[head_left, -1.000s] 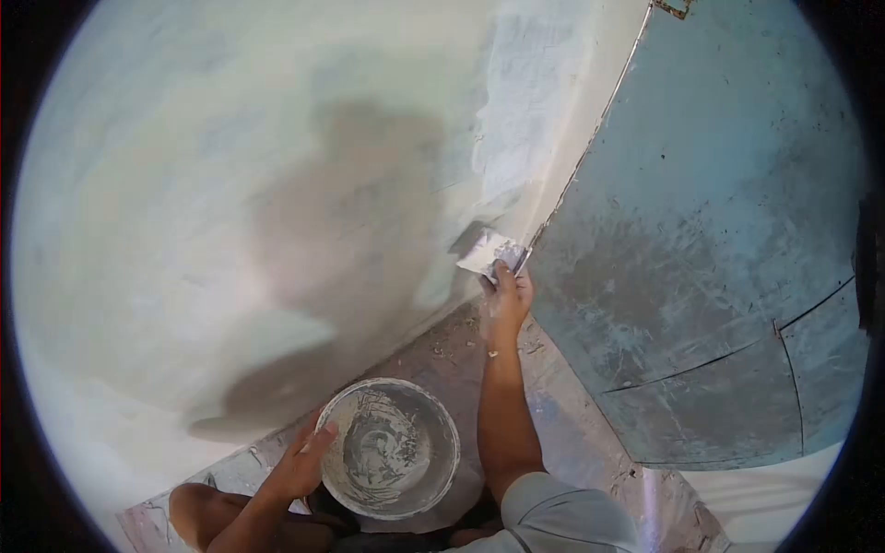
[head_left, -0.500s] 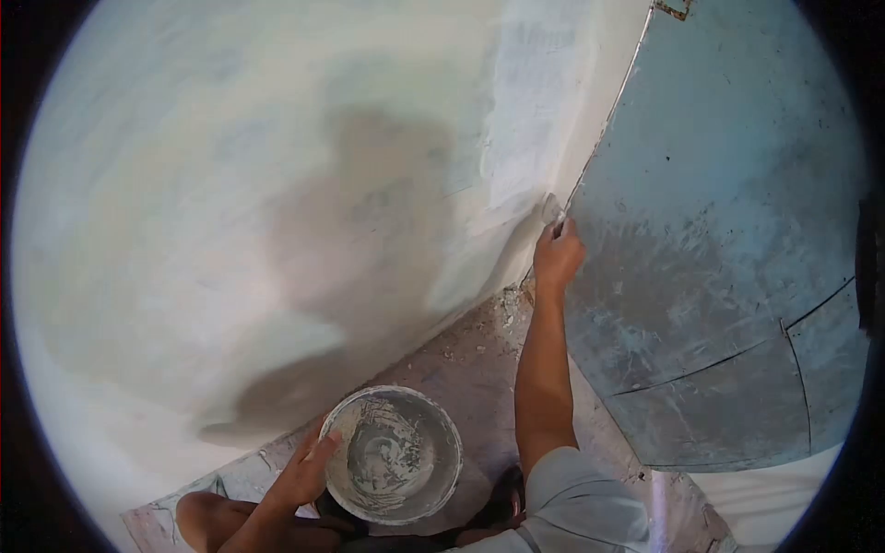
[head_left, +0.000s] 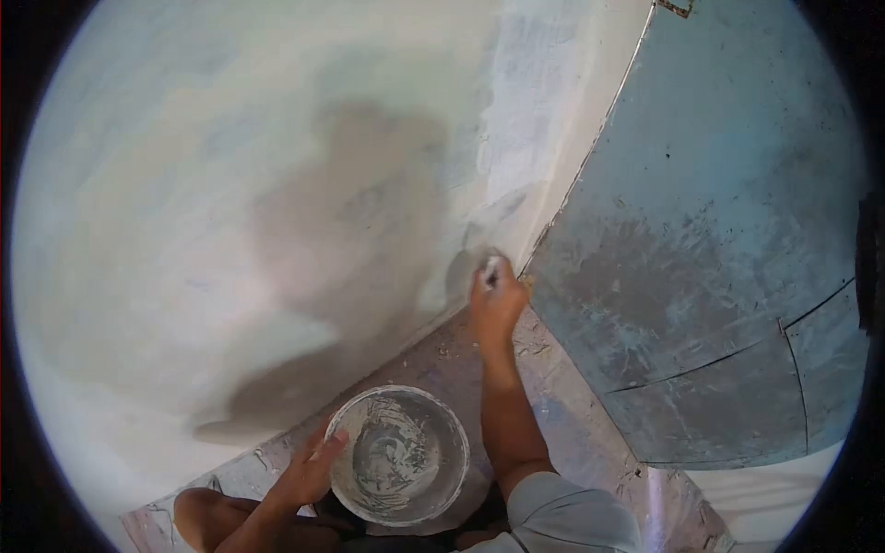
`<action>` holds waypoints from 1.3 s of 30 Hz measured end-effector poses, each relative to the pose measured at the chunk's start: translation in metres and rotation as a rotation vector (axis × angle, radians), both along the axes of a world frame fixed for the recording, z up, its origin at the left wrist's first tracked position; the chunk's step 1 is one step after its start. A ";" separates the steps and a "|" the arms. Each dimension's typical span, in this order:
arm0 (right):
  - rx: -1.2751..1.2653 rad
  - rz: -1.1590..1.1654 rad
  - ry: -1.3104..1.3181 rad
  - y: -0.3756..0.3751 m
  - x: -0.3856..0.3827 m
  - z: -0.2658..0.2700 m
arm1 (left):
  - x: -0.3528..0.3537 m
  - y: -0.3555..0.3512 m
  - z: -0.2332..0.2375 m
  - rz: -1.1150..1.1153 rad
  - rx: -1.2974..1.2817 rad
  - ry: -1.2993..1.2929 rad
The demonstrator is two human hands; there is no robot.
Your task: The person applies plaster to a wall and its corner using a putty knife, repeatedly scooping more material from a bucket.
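My left hand [head_left: 312,468] grips the near-left rim of a round grey bowl [head_left: 452,453], its thumb over the edge. Wet whitish putty [head_left: 392,461] is smeared over the bowl's bottom and sides. My right hand [head_left: 499,304] is closed round a putty knife [head_left: 492,265] and reaches low onto the pale wall [head_left: 387,212], just left of the door edge. The knife's blade is at the wall surface, mostly hidden by blur and the fingers. A freshly coated whiter strip [head_left: 530,101] runs up the wall above my hand.
A worn blue-grey door panel [head_left: 701,240] stands on the right, with a rusty hinge [head_left: 676,7] at its top. Crumbs and stains mark the floor [head_left: 553,396] along the wall's foot. My bent knee [head_left: 203,516] is at lower left.
My right hand with the putty knife has moved left and down, from the door edge to the lower wall. My left hand and the bowl have hardly shifted.
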State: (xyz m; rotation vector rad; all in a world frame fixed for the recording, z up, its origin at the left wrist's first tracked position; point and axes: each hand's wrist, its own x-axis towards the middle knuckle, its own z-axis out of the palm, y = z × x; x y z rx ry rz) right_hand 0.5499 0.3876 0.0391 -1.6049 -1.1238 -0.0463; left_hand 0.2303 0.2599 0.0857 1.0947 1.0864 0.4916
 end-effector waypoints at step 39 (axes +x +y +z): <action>0.180 -0.309 -0.136 0.059 0.095 -0.035 | 0.002 0.001 0.006 0.021 -0.074 -0.008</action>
